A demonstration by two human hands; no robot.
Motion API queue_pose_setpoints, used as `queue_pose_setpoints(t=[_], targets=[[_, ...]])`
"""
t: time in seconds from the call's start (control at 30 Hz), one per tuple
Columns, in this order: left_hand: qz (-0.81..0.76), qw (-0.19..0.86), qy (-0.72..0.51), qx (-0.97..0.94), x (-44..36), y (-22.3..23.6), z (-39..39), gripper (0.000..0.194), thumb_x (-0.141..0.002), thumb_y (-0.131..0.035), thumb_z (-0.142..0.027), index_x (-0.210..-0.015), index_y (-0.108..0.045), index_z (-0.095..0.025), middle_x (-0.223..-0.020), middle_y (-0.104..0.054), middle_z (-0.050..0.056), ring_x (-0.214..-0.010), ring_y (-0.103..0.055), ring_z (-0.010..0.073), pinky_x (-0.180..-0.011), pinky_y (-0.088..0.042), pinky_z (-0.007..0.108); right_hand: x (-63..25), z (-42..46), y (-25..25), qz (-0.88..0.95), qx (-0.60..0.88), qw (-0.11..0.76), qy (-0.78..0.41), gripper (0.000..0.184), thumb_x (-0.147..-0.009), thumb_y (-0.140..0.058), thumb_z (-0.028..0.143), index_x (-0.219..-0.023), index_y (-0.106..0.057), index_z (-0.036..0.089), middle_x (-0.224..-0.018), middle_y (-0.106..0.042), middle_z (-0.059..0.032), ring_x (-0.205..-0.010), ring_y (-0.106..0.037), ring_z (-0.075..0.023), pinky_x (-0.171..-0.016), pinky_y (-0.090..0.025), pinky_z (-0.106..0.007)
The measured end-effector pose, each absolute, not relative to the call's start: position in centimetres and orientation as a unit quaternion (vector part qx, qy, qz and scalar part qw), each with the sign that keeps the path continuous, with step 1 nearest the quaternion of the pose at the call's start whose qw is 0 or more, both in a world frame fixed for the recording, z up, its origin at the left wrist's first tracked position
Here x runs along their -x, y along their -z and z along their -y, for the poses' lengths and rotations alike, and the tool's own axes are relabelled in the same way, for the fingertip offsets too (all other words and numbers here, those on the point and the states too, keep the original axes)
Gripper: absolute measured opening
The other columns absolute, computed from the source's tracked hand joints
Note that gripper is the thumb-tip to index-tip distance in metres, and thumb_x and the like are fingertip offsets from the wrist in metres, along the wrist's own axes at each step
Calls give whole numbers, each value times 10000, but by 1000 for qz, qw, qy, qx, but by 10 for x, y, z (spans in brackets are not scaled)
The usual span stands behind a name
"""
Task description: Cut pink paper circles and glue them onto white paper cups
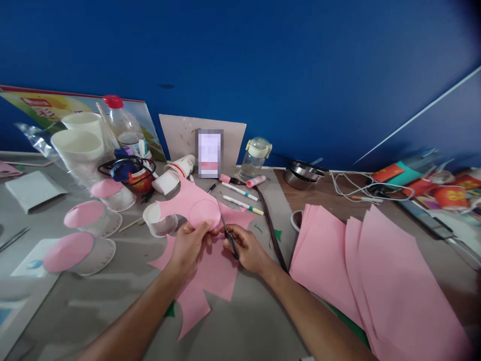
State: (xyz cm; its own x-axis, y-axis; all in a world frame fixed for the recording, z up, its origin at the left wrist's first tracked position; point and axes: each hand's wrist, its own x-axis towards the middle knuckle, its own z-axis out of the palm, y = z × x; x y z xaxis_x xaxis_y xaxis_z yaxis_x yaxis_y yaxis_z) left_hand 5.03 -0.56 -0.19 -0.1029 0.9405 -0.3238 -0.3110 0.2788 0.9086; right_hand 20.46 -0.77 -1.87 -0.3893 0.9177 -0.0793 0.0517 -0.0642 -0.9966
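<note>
My left hand [191, 246] pinches a piece of pink paper [205, 211] that bears a drawn circle. Closed around the black handles of a pair of scissors [230, 239], my right hand [246, 245] holds the blades upright along the circle's right side. Pink paper offcuts [216, 281] with curved cut-outs lie beneath both hands. Just left of the paper stands a white paper cup [160, 220]. Farther left, several cups lie tipped with round pink covers [69, 252] over their ends.
Stacked pink sheets [323, 250] lie at the right. Behind are markers [240, 191], a glass jar [256, 158], a phone [209, 153] with a blurred screen and metal bowls [303, 174]. Paper cup stacks [77, 145] and a red-capped bottle [126, 123] stand at the back left.
</note>
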Motion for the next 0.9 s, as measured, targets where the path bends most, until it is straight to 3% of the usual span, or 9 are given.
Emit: queue_pose_setpoints(t=[0.17, 0.9], targets=[[-538, 601, -505, -306, -48, 4, 4, 265, -698, -700, -356, -570, -633, -134, -433, -560, 4, -385, -479, 90, -370, -287, 205, -205, 7, 20, 579, 422, 364, -595, 208, -797, -604, 349, -949, -613, 207, -676, -508, 17, -559, -422, -102, -526, -361, -221], [-561, 563, -491, -357, -39, -1, 1, 232, -723, -669, -313, -593, -643, -123, -507, -602, 17, -465, -506, 102, -440, -384, 214, -209, 6, 17, 598, 456, 330, -571, 206, -762, -581, 299, -940, -571, 195, -642, -461, 33, -539, -396, -101, -520, -325, -221]])
